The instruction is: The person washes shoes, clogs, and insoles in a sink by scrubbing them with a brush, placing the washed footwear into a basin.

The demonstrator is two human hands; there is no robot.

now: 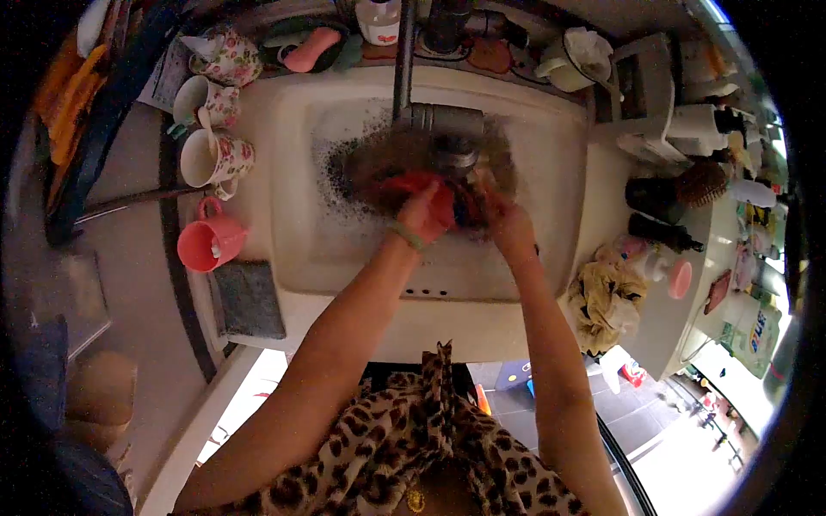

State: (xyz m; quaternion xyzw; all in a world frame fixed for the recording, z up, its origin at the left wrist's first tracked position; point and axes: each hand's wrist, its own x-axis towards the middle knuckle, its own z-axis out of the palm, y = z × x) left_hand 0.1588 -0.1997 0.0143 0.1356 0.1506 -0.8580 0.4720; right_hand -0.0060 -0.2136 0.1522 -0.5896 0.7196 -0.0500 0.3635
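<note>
Both hands are over the white sink (297, 249), below the dark faucet (447, 120). My left hand (423, 213) is closed round a red cloth (443, 206), which bunches up beneath the faucet's head. Close by on the right, my right hand (508, 224) has its fingers bent at the dark, wet edge of the bundle; what they grip is blurred. Dark murky water and bubbles (344, 176) lie in the basin around the cloth. A green band circles my left wrist.
Left of the sink stand a pink mug (211, 241), floral cups (215, 159) and a grey cloth (247, 299). Behind it are a pink soap (312, 49) and a white mug (575, 60). On the right lie a beige crumpled cloth (607, 301) and a hairbrush (701, 183).
</note>
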